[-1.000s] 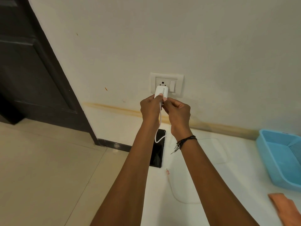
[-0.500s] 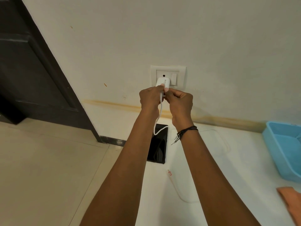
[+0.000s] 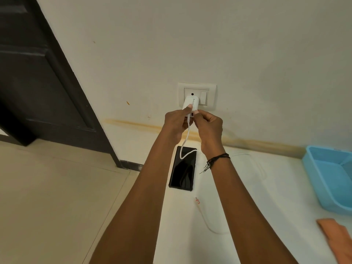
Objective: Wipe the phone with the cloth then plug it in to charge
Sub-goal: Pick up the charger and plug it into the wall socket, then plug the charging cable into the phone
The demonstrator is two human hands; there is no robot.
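A white charger adapter (image 3: 191, 102) sits against the wall socket (image 3: 197, 95). My left hand (image 3: 177, 121) grips the adapter from the left, thumb on its face. My right hand (image 3: 208, 124) pinches its lower right edge by the cable port. A white cable (image 3: 186, 144) drops from the adapter and loops over the black phone (image 3: 183, 169), which lies face up on the white table (image 3: 238, 187). The cable's free plug (image 3: 197, 201) lies loose on the table, below the phone. An orange cloth (image 3: 337, 239) lies at the right edge.
A blue plastic tray (image 3: 331, 176) stands at the right, against the wall. A dark door (image 3: 43, 77) fills the left, with beige floor tiles (image 3: 57, 197) below. A small switch (image 3: 203, 95) sits right of the socket holes.
Both hands have pressed the adapter up onto the socket; it now covers the lower holes. My view has tilted down a little.
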